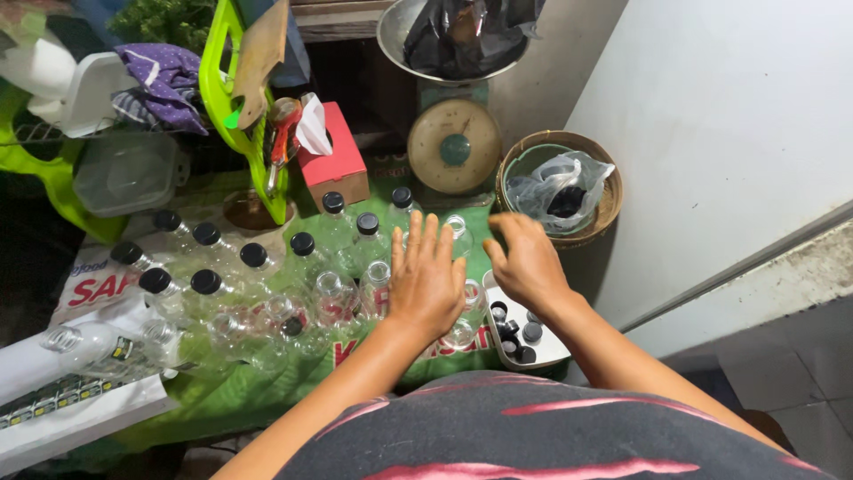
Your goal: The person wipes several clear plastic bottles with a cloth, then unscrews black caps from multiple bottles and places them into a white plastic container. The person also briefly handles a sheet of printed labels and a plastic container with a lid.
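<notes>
So both hands are hovering over a bunch of small clear plastic bottles (336,233) standing on a tabletop covered with a green printed cloth (258,396). The left hand (426,280) is flat, fingers spread wide and resting on or just above the open bottle mouths in the front row. It's not gripping anything. The right hand (526,262) is just beside it, fingers loosely curled and a bit apart, also empty, sitting above the right end of the bottle group.

My read is this is the in-between bit, steadying or sorting the bottles rather than picking one up. The loose black caps (531,332) sit in a white rectangular tray (553,356) just under the right wrist, so grabbing one would mean that hand pulling back and down.

Counts, best I can do:
- bottles with black caps on: ten
- open bottles: at least six, and some are hidden under the left hand
- one more clear bottle lying on its side at the far left
- loose caps in the tray: about six

Behind them there's a pale green dial kitchen scale (455,142), a round wicker basket (607,200) and a red tissue box (333,169).
</notes>
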